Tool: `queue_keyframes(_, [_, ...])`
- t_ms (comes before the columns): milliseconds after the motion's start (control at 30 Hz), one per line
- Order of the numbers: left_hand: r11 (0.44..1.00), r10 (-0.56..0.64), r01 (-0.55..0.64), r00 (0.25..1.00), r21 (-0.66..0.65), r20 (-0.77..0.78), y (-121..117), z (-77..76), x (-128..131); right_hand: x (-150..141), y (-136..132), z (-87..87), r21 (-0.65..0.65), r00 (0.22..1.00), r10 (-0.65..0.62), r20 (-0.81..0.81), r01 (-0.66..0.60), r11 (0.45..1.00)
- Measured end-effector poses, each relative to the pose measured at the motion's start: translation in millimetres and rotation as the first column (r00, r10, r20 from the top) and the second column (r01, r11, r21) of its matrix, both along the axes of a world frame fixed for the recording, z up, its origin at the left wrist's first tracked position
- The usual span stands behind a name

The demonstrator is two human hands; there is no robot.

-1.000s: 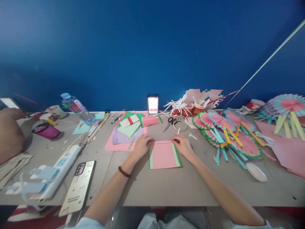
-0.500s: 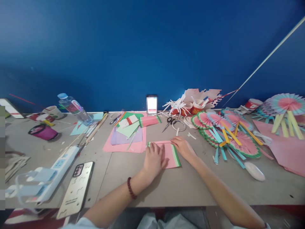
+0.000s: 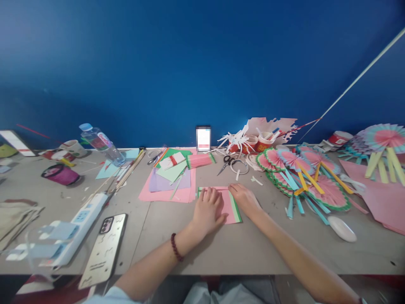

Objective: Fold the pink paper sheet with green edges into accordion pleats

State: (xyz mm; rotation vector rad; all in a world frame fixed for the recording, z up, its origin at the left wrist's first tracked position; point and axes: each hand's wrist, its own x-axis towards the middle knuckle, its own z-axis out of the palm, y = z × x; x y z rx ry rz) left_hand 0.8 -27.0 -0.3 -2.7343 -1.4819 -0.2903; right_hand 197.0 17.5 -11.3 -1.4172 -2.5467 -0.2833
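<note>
A pink sheet of paper (image 3: 230,210) with green and pale green bands along its sides lies on the table in front of me. A narrow fold runs along its far edge. My left hand (image 3: 207,211) rests on the left part of the sheet, fingers stretched out and thumb apart, hiding much of it. At the far right corner, the fingers of my right hand (image 3: 243,198) are closed on the folded edge. Beyond the paper are black-handled scissors (image 3: 225,164) and a roll of tape (image 3: 239,166). A pleated pink and green paper strip (image 3: 200,161) lies to their left.
Coloured paper sheets (image 3: 167,195) lie ahead on the left. Several pleated paper fans (image 3: 329,192) and a white computer mouse (image 3: 341,229) are on the right. A phone (image 3: 103,249), a power strip (image 3: 82,223) and a tilted water bottle (image 3: 103,143) stand or lie to the left.
My left hand has flattened, its fingers straighter and its thumb spread farther right. My right hand stays at the folded corner. The whole view has shifted slightly.
</note>
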Motion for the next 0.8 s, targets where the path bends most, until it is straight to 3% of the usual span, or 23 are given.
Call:
queue_keyframes(200, [0.993, -0.098, 0.099, 0.995, -0.061, 0.023, 12, -3.5, -4, 4, 3, 1.6, -0.02, 1.0, -0.002, -0.011, 0.002, 1.0])
queue_keyframes(500, [0.986, -0.158, 0.162, 0.984, -0.042, 0.077, 16, 0.1, -6, 4, 5, 5.3, -0.039, 0.999, 0.025, 0.026, -0.024, 0.999])
queue_keyframes(800, [0.987, -0.156, 0.158, 0.986, -0.017, 0.062, 15, -1.1, -3, 7, 8, 3.1, -0.032, 0.998, 0.06, -0.006, -0.06, 0.998])
